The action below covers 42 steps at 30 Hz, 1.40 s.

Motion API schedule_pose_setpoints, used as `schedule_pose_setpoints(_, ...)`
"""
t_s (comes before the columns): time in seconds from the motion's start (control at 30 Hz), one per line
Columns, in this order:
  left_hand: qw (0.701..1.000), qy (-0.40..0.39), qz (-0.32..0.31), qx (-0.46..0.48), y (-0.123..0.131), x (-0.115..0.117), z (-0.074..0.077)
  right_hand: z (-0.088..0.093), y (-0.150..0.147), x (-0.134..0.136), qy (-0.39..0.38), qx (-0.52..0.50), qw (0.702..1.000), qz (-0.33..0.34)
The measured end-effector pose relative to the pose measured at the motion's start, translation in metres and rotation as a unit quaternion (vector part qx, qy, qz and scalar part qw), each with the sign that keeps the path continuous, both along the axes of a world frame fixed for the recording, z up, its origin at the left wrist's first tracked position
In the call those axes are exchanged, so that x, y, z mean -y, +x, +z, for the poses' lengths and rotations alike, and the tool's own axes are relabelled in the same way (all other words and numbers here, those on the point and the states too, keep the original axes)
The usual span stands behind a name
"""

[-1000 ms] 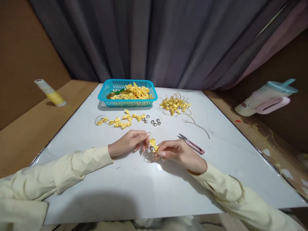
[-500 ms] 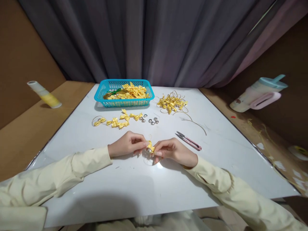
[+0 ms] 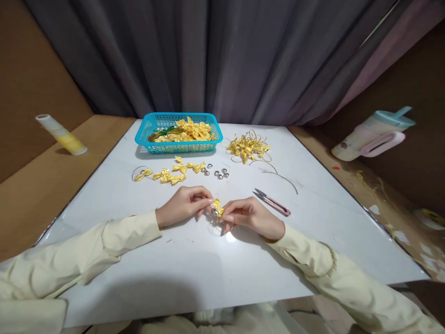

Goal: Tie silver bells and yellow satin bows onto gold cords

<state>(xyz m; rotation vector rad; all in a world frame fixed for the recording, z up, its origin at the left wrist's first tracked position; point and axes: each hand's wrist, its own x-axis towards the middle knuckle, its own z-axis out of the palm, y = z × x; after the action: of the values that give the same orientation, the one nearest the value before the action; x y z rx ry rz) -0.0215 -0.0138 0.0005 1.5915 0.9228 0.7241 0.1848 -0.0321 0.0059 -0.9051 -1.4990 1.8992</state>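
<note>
Between my two hands is a small yellow ribbon bow (image 3: 216,204) with a silver bell (image 3: 215,212) against it. My right hand (image 3: 255,218) pinches the bow's right side between thumb and fingers. My left hand (image 3: 187,204) is closed, its thumb and index fingertips at the bow's upper left edge; whether they grip the bow or a thin cord is too small to tell. A thin looped cord (image 3: 216,231) hangs below the bow. Just beyond my hands lie several loose yellow bows (image 3: 170,176) and several silver bells (image 3: 220,176).
A blue basket (image 3: 179,148) of yellow bows stands at the back. Right of it lies a pile of bows with gold cords (image 3: 248,147). Pink-handled thread snips (image 3: 274,204) lie beyond my right hand. A tumbler (image 3: 368,134) and a thread spool (image 3: 64,136) stand at the sides.
My left fingertips have shifted slightly up and left at the bow, showing more of its yellow ribbon. My right hand keeps its pinch almost in place.
</note>
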Motion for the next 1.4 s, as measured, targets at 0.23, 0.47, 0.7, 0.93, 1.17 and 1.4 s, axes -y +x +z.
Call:
schedule_pose_setpoints(0.23, 0.997, 0.016, -0.04, -0.057, -0.001, 0.001, 0.001, 0.001, 0.001, 0.001, -0.015, 0.007, 1.0, -0.001)
schedule_pose_setpoints(0.47, 0.993, 0.012, -0.088, -0.082, 0.001, 0.001, 0.007, 0.0, 0.001, 0.001, -0.01, -0.002, 1.0, 0.009)
schedule_pose_setpoints(0.7, 0.991, -0.028, -0.097, -0.085, 0.0, -0.001, 0.005, -0.002, 0.001, 0.002, -0.004, -0.005, 1.0, 0.008)
schedule_pose_setpoints(0.93, 0.987, -0.025, -0.129, -0.089, -0.002, -0.003, 0.007, -0.002, 0.001, 0.002, -0.009, -0.017, 1.0, 0.02)
schedule_pose_setpoints(1.17, 0.972, 0.179, -0.034, -0.151, -0.002, 0.004, -0.001, -0.001, 0.001, 0.001, 0.006, 0.002, 1.0, 0.007)
schedule_pose_setpoints(1.4, 0.909, 0.377, -0.003, -0.177, -0.002, 0.015, -0.009, -0.003, 0.001, 0.001, 0.003, -0.007, 1.0, 0.012)
